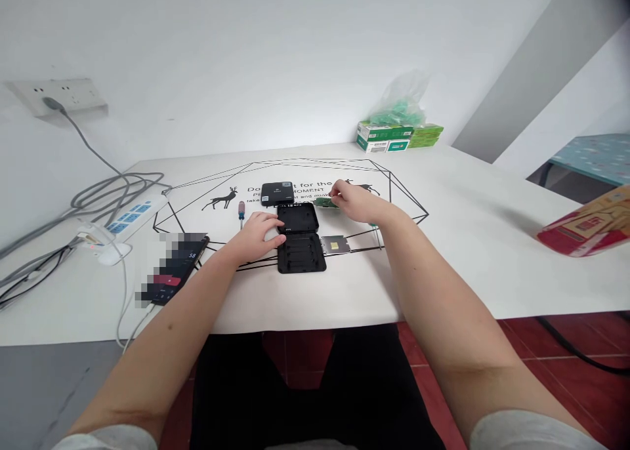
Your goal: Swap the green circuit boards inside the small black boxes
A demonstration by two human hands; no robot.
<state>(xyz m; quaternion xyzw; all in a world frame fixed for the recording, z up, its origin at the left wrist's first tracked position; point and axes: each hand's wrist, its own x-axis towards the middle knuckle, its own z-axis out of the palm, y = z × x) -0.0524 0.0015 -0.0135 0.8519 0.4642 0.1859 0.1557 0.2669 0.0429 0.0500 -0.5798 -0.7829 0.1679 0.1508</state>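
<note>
Two black plastic case halves lie end to end on the table, the upper half (298,218) and the ribbed lower half (302,253). My left hand (256,235) rests at their left edge with its fingers apart, the fingertips touching the plastic. To the right, my right hand (357,199) has its fingers closed at a green circuit board (323,202), most of which the hand hides. A thin metal plate (336,245) with a pale square lies beside the lower half. Behind the case is a black box (277,193) with small labels. A screwdriver (241,212) lies left of it.
At the left are a phone (180,269), a white power strip (132,220) and tangled grey cables (118,186). Green-and-white boxes (384,135) with a plastic bag on top stand against the wall. A red-and-tan package (585,224) sits at the right.
</note>
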